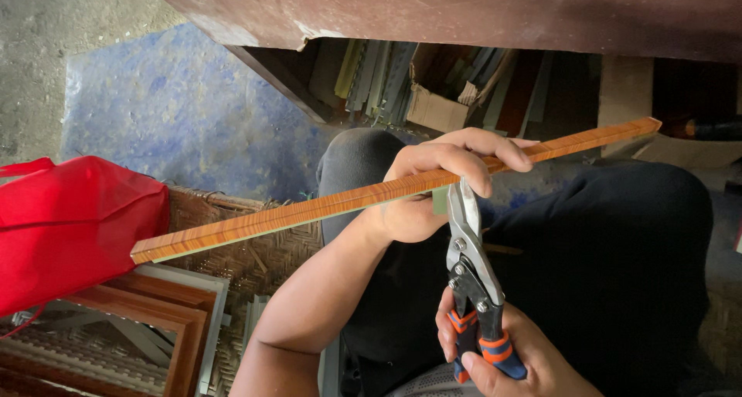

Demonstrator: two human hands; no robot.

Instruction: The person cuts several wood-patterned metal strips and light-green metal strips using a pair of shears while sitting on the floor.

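Wood-grain strip (309, 208), long, thin, probably light and stiff, was gripped mid-length by left hand (433, 184); right hand (502, 350) clenched snips (471, 273) below strip.

Left hand (433, 184) wrapped over the wood-grain strip (386, 190) about midway, fingers curled across the top, thumb tucked underneath, bare forearm angling up from below, right hand (506, 354) lower down, under the strip, fist closed on the snips (473, 277) handles, blades pointing up at it.
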